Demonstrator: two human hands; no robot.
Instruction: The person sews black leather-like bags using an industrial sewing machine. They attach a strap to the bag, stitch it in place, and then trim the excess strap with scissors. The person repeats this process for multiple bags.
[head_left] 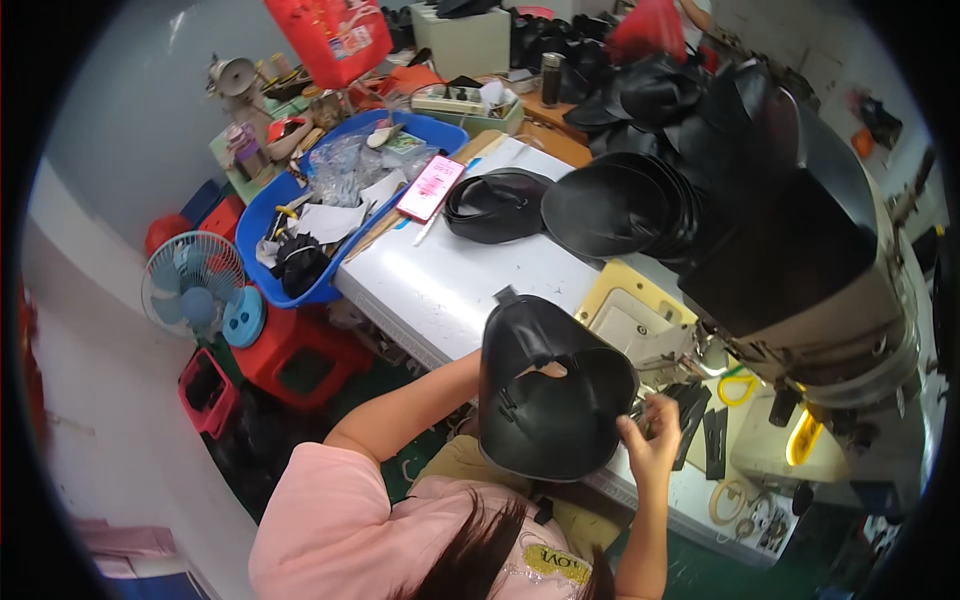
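A black, leather-like bag body [545, 430], open and bucket-shaped with a short tab at its top, is held over the table's front edge. My left hand [545, 371] reaches behind it; only a bit of the hand shows through a gap in the black material, and the bag appears to rest on it. At the bag's right rim is my right hand [655, 432], thumb and fingers curled close together. Whatever lies between those fingers is too small to make out. Just beyond stands a sewing machine [810, 310] with a yellow-edged bed plate [625, 290].
Stacked black bag pieces [610, 205] and a coiled black piece [495, 205] lie on the white table [480, 280]. A pink-screened phone [432, 188] is beside a blue basin [335, 285] of scraps. Right: black strips [715, 440], yellow-handled scissors [738, 389], tape roll [727, 502]. Left: fan [193, 283], red stool [300, 350].
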